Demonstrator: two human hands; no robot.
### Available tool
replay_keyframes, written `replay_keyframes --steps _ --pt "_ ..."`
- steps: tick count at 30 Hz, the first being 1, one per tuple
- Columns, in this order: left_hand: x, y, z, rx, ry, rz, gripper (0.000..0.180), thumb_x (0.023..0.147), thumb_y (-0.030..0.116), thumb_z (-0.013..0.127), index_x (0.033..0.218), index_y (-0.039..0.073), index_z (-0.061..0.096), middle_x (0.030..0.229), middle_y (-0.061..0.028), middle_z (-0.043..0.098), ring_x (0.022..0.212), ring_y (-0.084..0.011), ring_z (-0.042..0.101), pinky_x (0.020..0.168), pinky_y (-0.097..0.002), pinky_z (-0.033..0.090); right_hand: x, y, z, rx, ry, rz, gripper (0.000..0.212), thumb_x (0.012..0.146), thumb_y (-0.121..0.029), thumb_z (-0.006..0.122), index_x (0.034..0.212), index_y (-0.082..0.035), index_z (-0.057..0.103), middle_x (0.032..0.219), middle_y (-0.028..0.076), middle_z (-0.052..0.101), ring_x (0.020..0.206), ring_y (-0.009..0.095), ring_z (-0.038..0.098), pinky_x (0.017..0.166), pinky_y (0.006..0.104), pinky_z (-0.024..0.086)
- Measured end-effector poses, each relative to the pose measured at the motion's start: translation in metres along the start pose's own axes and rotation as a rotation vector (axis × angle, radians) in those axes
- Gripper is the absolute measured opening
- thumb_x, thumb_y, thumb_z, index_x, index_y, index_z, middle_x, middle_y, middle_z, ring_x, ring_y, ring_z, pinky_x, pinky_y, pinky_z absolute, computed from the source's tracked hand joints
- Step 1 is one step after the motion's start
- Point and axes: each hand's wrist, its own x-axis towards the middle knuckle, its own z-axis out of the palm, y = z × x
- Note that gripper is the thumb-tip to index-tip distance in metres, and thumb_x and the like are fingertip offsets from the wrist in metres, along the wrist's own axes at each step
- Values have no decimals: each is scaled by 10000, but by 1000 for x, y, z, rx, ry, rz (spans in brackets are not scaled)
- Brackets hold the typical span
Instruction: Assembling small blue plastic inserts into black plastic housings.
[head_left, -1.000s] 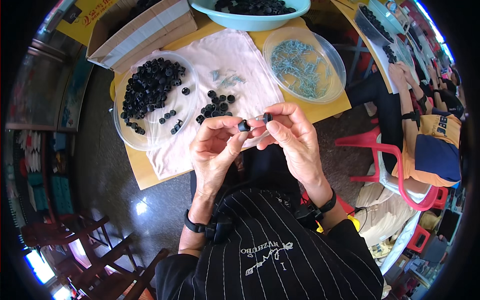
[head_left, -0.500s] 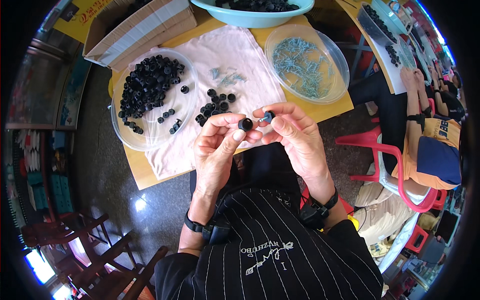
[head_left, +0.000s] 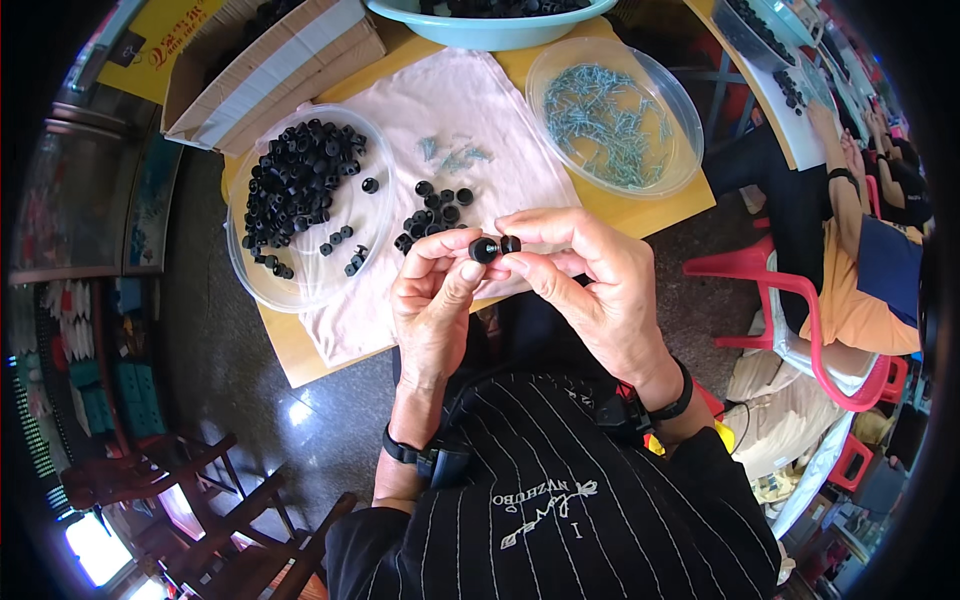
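Note:
Between the thumb and fingers of my left hand (head_left: 428, 305) is a small round black cap (head_left: 484, 250), its hollow side facing up. My right hand (head_left: 605, 285) pinches a second small black piece (head_left: 510, 244), which meets the cap end to side; its screw is barely visible now. Both hands are above the near edge of the pink cloth (head_left: 350, 315). Just beyond my left fingers lies a pile of loose black caps (head_left: 432, 212). Farther off on the cloth is a little heap of screws (head_left: 462, 158).
A clear round tray (head_left: 290, 292) of black parts is at left, and a clear round tub (head_left: 690, 150) of screws at right. Behind stand a cardboard box (head_left: 280, 75) and a pale blue basin (head_left: 490, 35). A red chair (head_left: 730, 262) and another person's arm (head_left: 850, 210) are at right.
My right hand has moved left, bringing its black piece against the cap in my left hand. The screw that stuck out between them is now mostly hidden.

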Motion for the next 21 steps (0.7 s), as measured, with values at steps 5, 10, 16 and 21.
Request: replay_keyframes --steps 5,10,16,21 --pt "0 -2 -2 51 10 19 264 877 18 649 1131 -4 582 1066 -110 659 974 -162 638 902 -307 514 0 2 0 -56 9 -54 181 852 -11 662 1022 29 613 982 116 670 875 177 693 734 273 578" --pt "0 -1 2 147 9 53 262 871 -16 641 1127 1 589 1093 -101 651 1000 -150 623 912 -293 504 1 7 2 -126 32 -114 169 818 -18 701 963 27 629 995 122 667 824 186 689 681 279 575" --pt "0 -2 3 230 19 86 273 865 -22 644 1131 -5 583 1116 -100 638 994 -134 609 917 -275 492 -1 16 1 -434 72 -336 246 743 -1 749 969 14 651 977 137 671 841 254 674 702 313 558" --pt "-1 -2 0 255 24 105 272 861 -38 642 1127 -11 591 1110 -103 642 1004 -152 619 911 -292 506 -2 10 2 -459 60 -349 281 746 10 736 1016 13 657 968 135 674 864 264 665 717 318 550"
